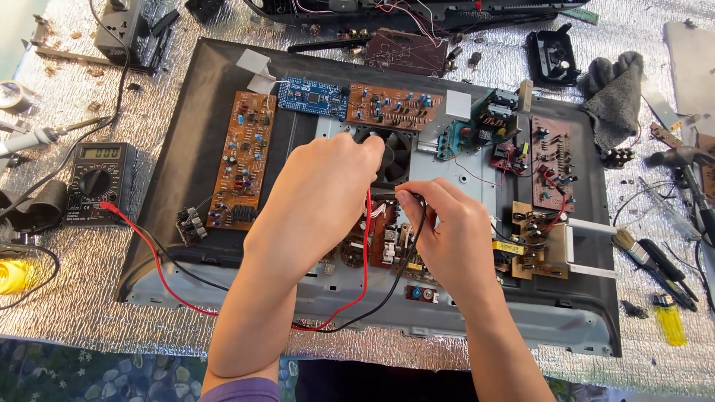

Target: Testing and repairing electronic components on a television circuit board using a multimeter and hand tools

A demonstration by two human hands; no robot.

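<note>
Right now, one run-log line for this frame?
left hand: holds red probe lead | right hand: holds black probe | both over open chassis | multimeter at left

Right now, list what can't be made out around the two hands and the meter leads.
- Head view: the left hand covers the red lead's tip and the board beneath.
- Head view: the right hand's fingers pinch the black probe; its tip's contact point is too small to tell.
- Head view: the multimeter screen is too small to read.
- Top edge cuts off the black casing.
</note>
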